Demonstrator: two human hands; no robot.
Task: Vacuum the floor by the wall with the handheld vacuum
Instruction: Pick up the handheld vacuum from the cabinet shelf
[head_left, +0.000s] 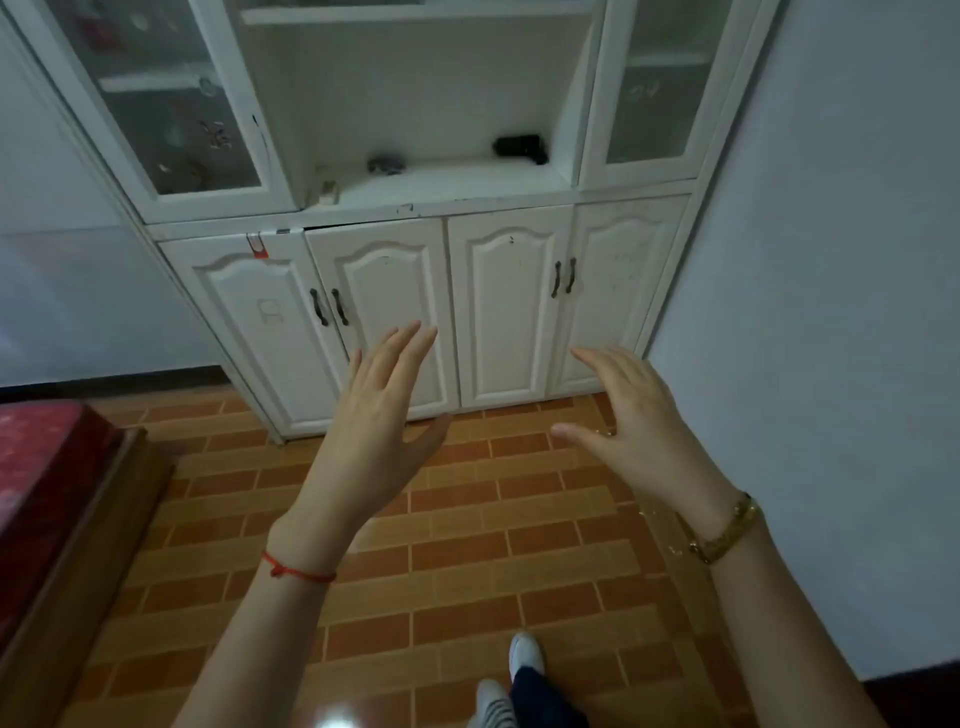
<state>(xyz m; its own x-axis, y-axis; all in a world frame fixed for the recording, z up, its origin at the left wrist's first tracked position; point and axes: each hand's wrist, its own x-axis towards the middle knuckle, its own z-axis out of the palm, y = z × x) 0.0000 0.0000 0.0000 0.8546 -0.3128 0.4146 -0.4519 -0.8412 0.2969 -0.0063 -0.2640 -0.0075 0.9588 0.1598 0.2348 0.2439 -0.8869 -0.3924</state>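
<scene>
My left hand (376, 415) and my right hand (631, 421) are both stretched out in front of me, fingers spread, palms down, holding nothing. They hover over the orange brick-pattern floor (467, 545) in front of a white cabinet (504, 312). A dark object that may be the handheld vacuum (521, 148) lies on the cabinet's open shelf at the right; it is too small and blurred to be sure. Pale specks of debris (670, 530) lie on the floor by the right wall (831, 312).
A red-covered bed with a wooden frame (57, 519) stands at the left. Small items (385, 165) sit on the cabinet shelf. My feet in white shoes (519, 675) are at the bottom. A blue-white wall (67, 286) runs behind at the left.
</scene>
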